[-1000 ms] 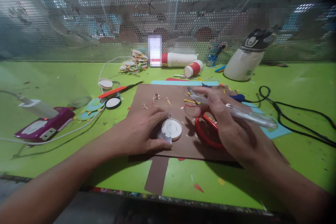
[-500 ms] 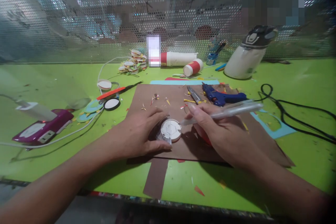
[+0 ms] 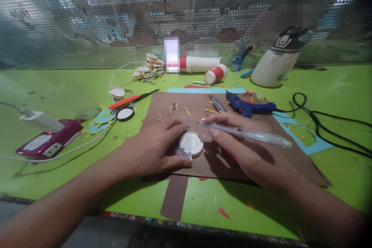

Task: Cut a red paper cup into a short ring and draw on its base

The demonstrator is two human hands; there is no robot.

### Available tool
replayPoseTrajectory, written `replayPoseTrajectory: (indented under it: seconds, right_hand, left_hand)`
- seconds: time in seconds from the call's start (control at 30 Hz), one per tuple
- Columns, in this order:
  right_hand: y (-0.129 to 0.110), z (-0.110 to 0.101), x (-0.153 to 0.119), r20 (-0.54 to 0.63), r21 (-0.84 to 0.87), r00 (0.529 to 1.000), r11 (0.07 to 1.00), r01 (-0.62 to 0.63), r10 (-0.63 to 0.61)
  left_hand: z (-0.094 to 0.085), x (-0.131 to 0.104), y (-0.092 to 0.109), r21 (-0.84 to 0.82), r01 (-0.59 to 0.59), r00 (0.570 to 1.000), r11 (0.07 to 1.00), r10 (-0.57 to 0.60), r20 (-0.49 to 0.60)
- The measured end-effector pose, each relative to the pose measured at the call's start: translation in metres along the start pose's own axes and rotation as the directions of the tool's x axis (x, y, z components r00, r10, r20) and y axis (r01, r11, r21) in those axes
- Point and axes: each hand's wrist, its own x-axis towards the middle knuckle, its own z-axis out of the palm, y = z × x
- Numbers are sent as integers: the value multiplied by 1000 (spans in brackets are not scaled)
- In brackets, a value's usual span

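Note:
My left hand pinches a small clear plastic ruler between thumb and fingers and presses it over the left part of a white disc. Pencil-like lines show on the disc's face. The disc lies on a brown board. In my right hand is a clear-barrelled pen, gripped between thumb and index finger. Its tip points left, above the disc's upper right and apart from it. Something red lies partly hidden under my right hand.
Beyond my right hand lie a blue glue gun and a utility knife. Orange-handled cutter and purple power strip stand left. Paper cups, stacked discs and a white bottle are at the back.
The pen has lifted off the disc's right edge and swung, its tip now farther up and its back end lower. My left hand and the ruler hold their place on the disc.

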Motion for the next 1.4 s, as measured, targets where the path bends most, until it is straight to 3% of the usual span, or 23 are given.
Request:
replayPoseTrajectory:
  seconds: [0.2, 0.57, 1.07, 1.4]
  right_hand:
    - [1, 1, 0, -163, -161, 986, 987, 12, -39]
    - [-4, 0, 1, -134, -187, 971, 968, 170, -196]
    - [-9, -1, 1, -68, -175, 990, 979, 107, -121]
    - [-8, -1, 0, -99, -211, 984, 969, 127, -151]
  left_hand:
    - [0, 0, 0, 7, -15, 1000, 1000, 15, -14]
    - [1, -1, -1, 13, -10, 1000, 1000, 10, -23]
    - [2, -2, -1, 5, -5, 1000, 1000, 6, -20]
    - [-2, -3, 0, -3, -25, 1000, 1000, 25, -15]
